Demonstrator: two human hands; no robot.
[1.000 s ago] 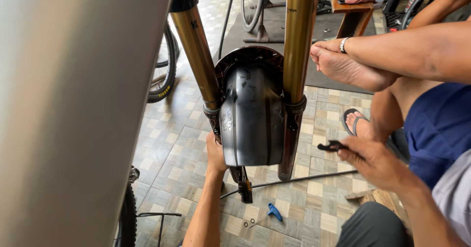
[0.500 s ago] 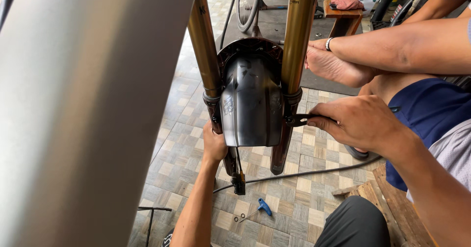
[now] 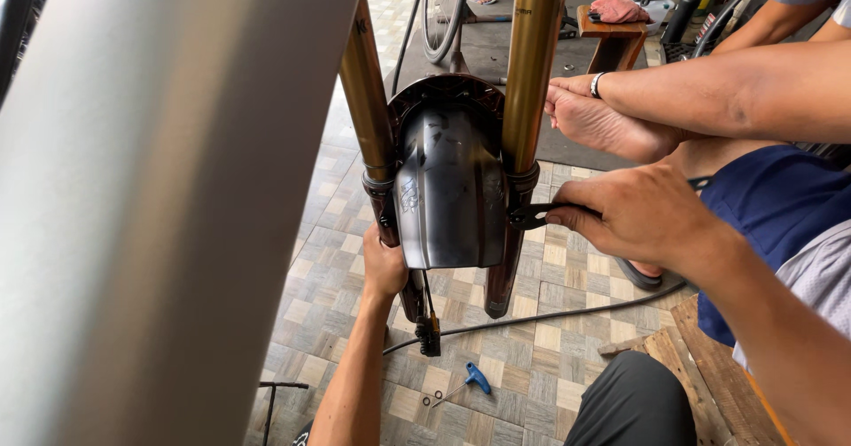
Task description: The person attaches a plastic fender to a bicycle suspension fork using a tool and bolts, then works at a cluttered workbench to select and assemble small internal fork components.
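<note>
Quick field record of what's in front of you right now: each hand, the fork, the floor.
left hand: grips the fork's lower left leg beside the black mudguard
right hand: holds a dark wrench against the right fork leg
other person: a bare foot close by the right leg
floor: blue-handled hex key on the tiles, black cable lying across them

The left hand (image 3: 383, 267) grips the lower edge of the black fender (image 3: 449, 184) between the gold fork legs (image 3: 530, 74). Right of the fender, the right hand (image 3: 631, 214) presses a black wrench (image 3: 532, 215) against the fork. Below the fender, a blue-handled hex key (image 3: 470, 380) lies on the tiled floor (image 3: 328, 224).
</note>
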